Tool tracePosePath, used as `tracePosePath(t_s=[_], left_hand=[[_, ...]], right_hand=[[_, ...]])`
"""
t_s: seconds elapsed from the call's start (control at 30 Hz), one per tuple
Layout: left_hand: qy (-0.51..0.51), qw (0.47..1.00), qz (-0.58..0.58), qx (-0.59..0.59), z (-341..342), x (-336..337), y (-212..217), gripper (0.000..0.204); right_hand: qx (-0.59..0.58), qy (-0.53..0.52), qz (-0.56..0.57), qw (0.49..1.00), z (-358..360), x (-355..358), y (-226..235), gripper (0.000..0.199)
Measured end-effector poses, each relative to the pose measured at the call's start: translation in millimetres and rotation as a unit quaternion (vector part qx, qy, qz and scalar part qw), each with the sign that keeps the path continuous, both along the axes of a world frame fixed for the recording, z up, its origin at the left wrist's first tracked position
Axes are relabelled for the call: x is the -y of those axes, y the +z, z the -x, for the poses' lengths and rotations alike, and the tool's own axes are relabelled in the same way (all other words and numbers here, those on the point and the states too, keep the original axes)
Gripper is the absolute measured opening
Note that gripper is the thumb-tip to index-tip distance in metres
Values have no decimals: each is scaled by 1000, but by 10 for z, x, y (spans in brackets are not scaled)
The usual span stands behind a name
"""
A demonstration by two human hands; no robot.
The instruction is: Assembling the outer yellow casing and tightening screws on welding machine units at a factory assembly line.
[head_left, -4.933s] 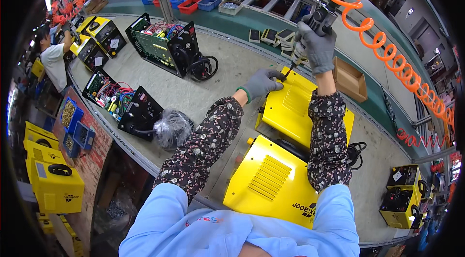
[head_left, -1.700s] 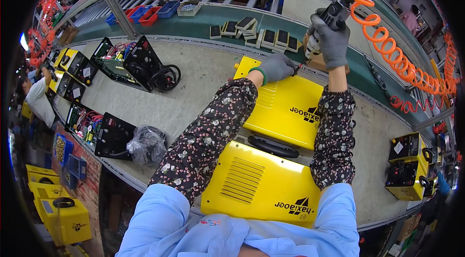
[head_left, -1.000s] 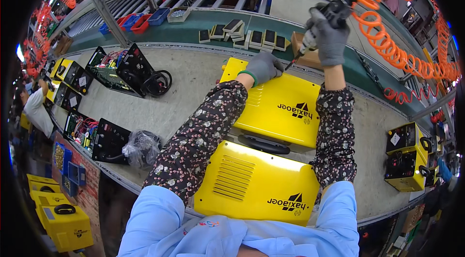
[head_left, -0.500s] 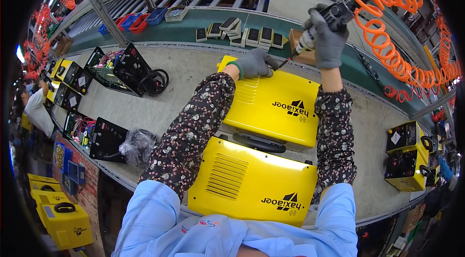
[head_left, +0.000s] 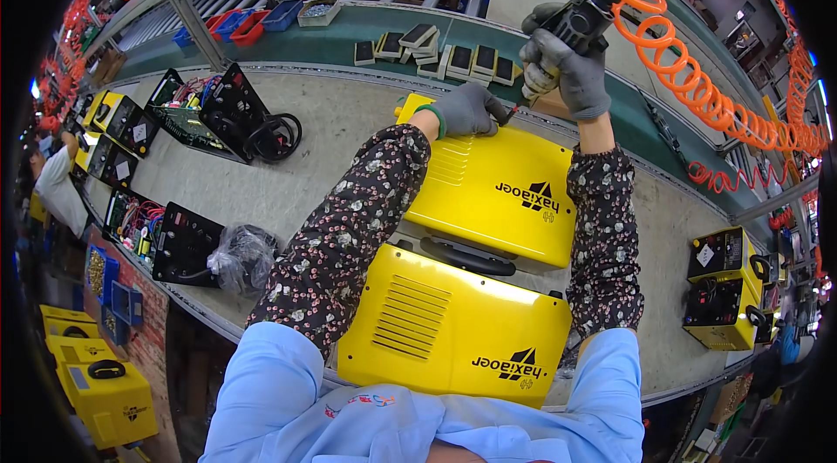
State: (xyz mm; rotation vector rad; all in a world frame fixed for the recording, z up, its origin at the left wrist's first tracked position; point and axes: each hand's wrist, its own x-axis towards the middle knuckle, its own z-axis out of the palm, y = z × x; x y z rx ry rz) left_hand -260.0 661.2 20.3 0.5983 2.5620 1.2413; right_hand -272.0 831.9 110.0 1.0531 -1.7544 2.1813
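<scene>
Two yellow machine housings with black handles lie on the bench before me, a far housing (head_left: pixel 488 188) and a near housing (head_left: pixel 458 323) with louvre slots. In my right hand (head_left: pixel 577 79) is a pneumatic screwdriver (head_left: pixel 574 27), gloved fingers wrapped round its body, held tilted above the far housing's back edge. Its bit points down and left, toward the fingertips of my left hand (head_left: pixel 469 110). That gloved hand rests on the far housing's top, its fingers bent together by the bit's tip; whatever they pinch is too small to make out.
An orange coiled hose (head_left: pixel 680 62) hangs from the screwdriver at right. Behind the housings lie several black-and-white blocks (head_left: pixel 462 62) on a green strip. Opened machines (head_left: pixel 205 114) with exposed wiring stand at left, a plastic bag (head_left: pixel 242 258) beside one. More yellow machines (head_left: pixel 724 289) stand at right.
My right hand and the screwdriver have shifted left and slightly lower, closer to my left hand. My left hand stays near the same spot on the far housing.
</scene>
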Motion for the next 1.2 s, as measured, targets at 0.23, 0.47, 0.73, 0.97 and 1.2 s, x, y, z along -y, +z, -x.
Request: tracePosePath(t_s=[0.23,0.47,0.73,0.97,1.2], left_hand=[[14,1000,-10,2,44,3,-78,29],[11,1000,-23,0,24,4,-84,25],[7,1000,2,-17,61,-6,-93,27],[61,998,2,-13,48,-90,-89,23],[83,991,-94,-56,145,-135,-253,17]], right_hand=[[-25,40,-42,998,-85,180,51,28],[-49,-19,-56,997,-145,321,50,23],[-95,-370,-50,923,183,320,-141,19],[-29,-256,9,966,-5,303,-23,22],[-104,-339,41,934,-117,-442,117,22]])
